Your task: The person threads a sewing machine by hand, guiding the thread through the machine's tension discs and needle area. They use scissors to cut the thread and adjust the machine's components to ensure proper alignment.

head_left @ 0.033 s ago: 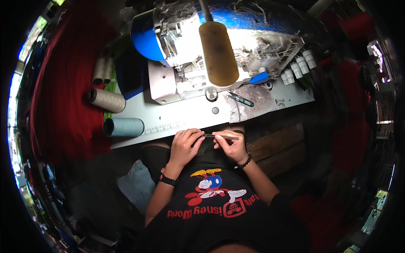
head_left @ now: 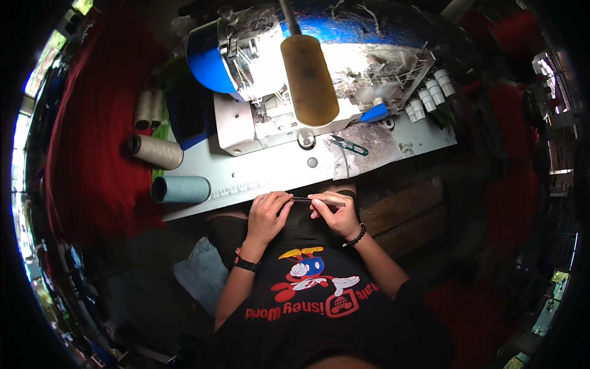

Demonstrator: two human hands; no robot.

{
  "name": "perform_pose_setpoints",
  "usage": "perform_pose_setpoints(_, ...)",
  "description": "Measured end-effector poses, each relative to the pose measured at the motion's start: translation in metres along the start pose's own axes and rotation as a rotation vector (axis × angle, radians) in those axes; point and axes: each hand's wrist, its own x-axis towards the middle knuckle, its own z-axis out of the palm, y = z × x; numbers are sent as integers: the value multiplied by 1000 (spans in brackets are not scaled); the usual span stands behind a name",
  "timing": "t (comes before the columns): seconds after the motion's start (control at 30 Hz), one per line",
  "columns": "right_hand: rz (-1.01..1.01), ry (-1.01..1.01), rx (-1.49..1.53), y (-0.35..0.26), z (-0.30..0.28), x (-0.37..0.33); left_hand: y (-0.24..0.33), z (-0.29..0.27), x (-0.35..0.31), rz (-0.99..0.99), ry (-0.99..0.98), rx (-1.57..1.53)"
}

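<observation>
Just off the table's front edge, over my lap, I hold slim dark tweezers (head_left: 334,202). My right hand (head_left: 337,215) pinches them between thumb and fingers, with the tips pointing left. The fingers of my left hand (head_left: 266,215) are drawn together right at those tips. Whatever sits between my left thumb and forefinger is too small or hidden to make out. Beyond my hands, a sewing machine (head_left: 236,123) with blue and white casing stands on the white table (head_left: 270,166). Green-handled thread snips (head_left: 349,145) lie on a stained cloth (head_left: 369,157) to the right.
A light blue thread cone (head_left: 184,189) and a cream cone (head_left: 158,152) lie at the table's left. A yellowish lamp (head_left: 310,80) hangs before the machine. Several white spools (head_left: 435,92) stand at right. Red fabric (head_left: 92,141) hangs at far left; a wooden board (head_left: 405,206) sits below the table.
The view has shifted slightly, and the machine and lamp appear a little further left. Both hands keep almost the same pose around the tweezers.
</observation>
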Motion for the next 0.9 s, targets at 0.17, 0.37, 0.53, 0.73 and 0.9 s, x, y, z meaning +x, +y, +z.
perform_pose_setpoints(0.17,19,144,92,-14,-28,4,-8,13,-12,-21,-25,99)
perform_pose_setpoints(0.37,-40,505,59,-12,-93,24,-17,25,-31,-41,-163,223)
perform_pose_setpoints(0.53,-202,735,-225,-11,-118,25,-11,11,-22,-124,-147,231)
perform_pose_setpoints(0.73,-332,732,-794,12,-124,28,7,-10,-12,-85,-153,175)
perform_pose_setpoints(0.9,-335,735,-696,32,-131,29,17,-22,-2,-91,-147,152)
